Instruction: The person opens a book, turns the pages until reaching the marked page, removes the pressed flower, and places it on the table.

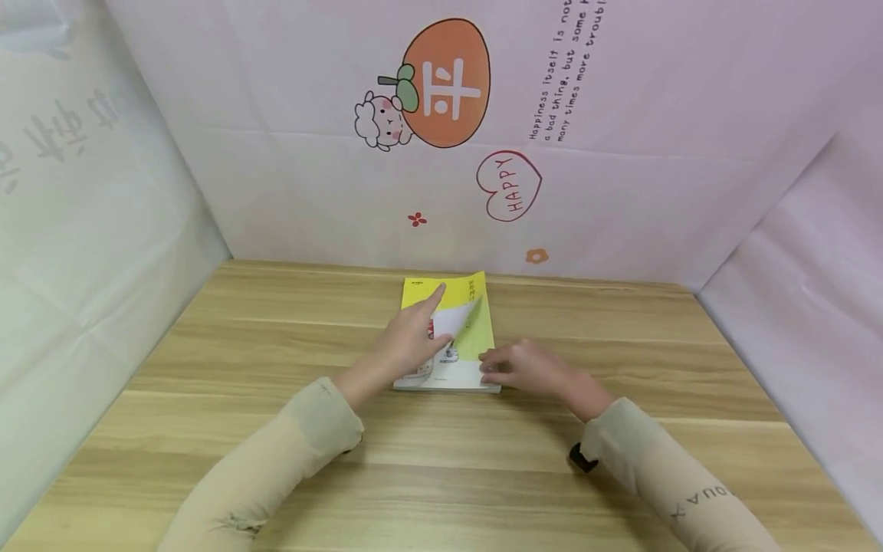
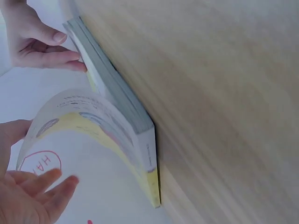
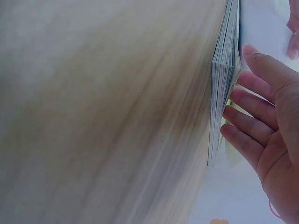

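Observation:
On the wooden table lies a thick paperback book (image 1: 476, 349) with a yellow and white cover. One lifted cover or page (image 2: 70, 109) bows up in a curve toward the spine side. My left hand (image 1: 411, 337) is over the book's left part, forefinger stretched out and thumb spread, with the raised sheet against it. In the left wrist view some of its fingers are loosely bent. At the book's right edge is my right hand (image 1: 524, 366), its extended fingertips (image 3: 229, 128) touching the page edges and its thumb near the corner.
The book lies close to the white printed backdrop (image 1: 310, 199) behind the wooden table (image 1: 469, 475). White sheets also close off the left side (image 1: 83, 253) and the right side (image 1: 800, 276). Dark bands show at both sleeve cuffs.

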`<state>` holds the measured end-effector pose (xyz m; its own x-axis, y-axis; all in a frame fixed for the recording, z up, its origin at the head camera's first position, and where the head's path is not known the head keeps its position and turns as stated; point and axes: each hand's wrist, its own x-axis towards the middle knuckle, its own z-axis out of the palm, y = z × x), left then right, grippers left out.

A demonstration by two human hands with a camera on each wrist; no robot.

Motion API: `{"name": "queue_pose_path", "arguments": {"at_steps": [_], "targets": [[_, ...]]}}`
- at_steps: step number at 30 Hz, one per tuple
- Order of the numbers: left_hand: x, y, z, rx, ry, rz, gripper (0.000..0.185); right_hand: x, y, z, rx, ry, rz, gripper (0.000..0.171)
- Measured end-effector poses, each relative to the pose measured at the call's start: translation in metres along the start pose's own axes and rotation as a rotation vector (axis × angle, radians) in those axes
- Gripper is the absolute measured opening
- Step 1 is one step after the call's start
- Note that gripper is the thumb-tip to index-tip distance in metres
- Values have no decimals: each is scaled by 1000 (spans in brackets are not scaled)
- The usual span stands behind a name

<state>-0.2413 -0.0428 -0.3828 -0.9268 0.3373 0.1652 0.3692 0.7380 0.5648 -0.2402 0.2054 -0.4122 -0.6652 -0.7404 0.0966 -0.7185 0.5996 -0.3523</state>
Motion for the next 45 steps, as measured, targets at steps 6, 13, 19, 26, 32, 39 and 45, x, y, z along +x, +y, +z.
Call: {"name": "queue_pose_path", "arguments": {"at_steps": [6,13,19,26,32,39,45], "targets": [[-6,-3,-11,70,75,81,75,-1,0,0,-2,9,1,18],[-11,-7,-22,351,105,216,67,-2,-1,-1,3,-8,29,20],[-13,-13,-28,578,15,231,62,-3,-1,-1,9,-11,33,22],[-11,-27,-31,529,-80,205,63,-4,-3,-3,11,-39,59,24],[-8,-41,-34,488,-113,96,61,-5,-2,-2,26,-51,40,26],[-8,-46,-34,390,-90,-50,52,-8,-1,0,38,-58,46,28],[-8,-54,-29,372,-157,-134,58,-10,-2,0,42,-64,52,29]]}}
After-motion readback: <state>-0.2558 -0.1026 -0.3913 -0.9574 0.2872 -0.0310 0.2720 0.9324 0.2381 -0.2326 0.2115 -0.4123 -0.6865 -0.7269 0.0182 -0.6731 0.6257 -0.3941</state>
